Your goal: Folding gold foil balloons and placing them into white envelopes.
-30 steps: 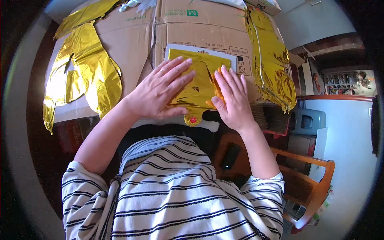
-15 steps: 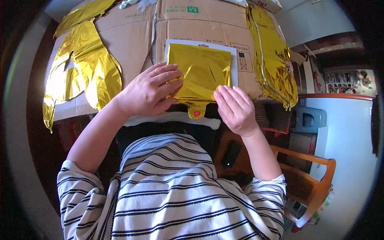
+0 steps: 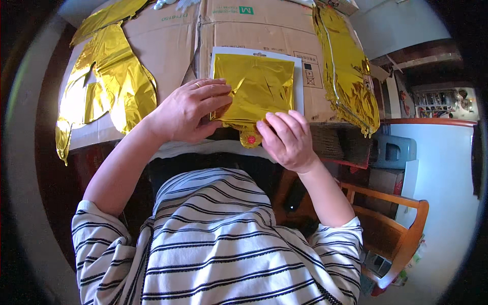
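Note:
A folded gold foil balloon [image 3: 259,84] lies on a white backing card [image 3: 299,86] at the near edge of the cardboard. Its tab [image 3: 249,140], marked with a red spot, hangs past that edge. My left hand [image 3: 190,109] grips the foil's left side, fingers bent over the top and thumb low by the near corner. With curled fingers, my right hand [image 3: 288,137] pinches the near edge of the foil just right of the tab. The fingertips cover what is pinched there.
Flat gold foil balloons [image 3: 119,76] lie on the left of the cardboard sheet [image 3: 168,40]. Another long gold foil piece [image 3: 348,76] hangs over its right edge. A wooden chair [image 3: 386,223] and a blue-grey plastic stool [image 3: 394,152] stand at right.
My right hand has moved left and slightly nearer along the foil's lower edge, toward the tab, its fingers more curled. My left hand stays at the left side.

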### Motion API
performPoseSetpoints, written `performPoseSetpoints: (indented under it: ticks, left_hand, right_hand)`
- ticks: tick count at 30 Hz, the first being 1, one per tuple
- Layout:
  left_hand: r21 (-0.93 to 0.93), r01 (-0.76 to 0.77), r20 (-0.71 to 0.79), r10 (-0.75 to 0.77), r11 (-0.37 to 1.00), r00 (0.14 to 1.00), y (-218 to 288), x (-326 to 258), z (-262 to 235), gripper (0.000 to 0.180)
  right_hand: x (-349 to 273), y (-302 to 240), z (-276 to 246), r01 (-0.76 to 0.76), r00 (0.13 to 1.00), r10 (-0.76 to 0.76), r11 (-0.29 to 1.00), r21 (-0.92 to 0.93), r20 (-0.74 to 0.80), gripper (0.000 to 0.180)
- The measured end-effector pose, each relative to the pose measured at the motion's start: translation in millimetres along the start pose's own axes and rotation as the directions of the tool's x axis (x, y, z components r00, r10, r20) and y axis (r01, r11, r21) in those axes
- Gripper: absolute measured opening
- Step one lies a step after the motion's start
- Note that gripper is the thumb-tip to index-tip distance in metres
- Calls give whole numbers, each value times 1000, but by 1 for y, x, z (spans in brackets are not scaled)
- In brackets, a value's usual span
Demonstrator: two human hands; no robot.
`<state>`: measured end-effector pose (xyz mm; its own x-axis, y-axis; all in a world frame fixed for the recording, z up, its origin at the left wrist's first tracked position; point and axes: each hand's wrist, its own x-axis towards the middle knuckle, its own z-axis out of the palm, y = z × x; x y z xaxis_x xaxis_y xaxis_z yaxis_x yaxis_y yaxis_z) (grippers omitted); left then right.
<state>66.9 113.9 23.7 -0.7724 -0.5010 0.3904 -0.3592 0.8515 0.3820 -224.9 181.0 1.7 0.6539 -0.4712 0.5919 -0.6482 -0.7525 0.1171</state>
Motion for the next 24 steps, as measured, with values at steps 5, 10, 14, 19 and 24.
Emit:
performPoseSetpoints:
  ticks: [5,10,14,19,24]
  left_hand:
    - [8,-29,0,29,1000,1000,0,1,-1,60]
    - [29,-52,-24,53,998,998,6,6,-6,68]
    - [3,-29,0,29,1000,1000,6,4,-8,69]
    - [-50,16,-69,-20,999,997,7,6,-11,67]
    - [-38,-36,-108,32,999,994,4,3,-19,59]
  right_hand:
    - [2,-5,7,20,1000,-20,1000,12,2,20]
    - [16,-11,5,-124,990,130,986,110,-51,18]
    - [33,-4,-6,-237,966,257,932,276,-37,24]
    - [40,5,-9,-242,961,270,922,304,-54,24]
    - [30,0,-8,-208,974,223,952,224,-42,29]
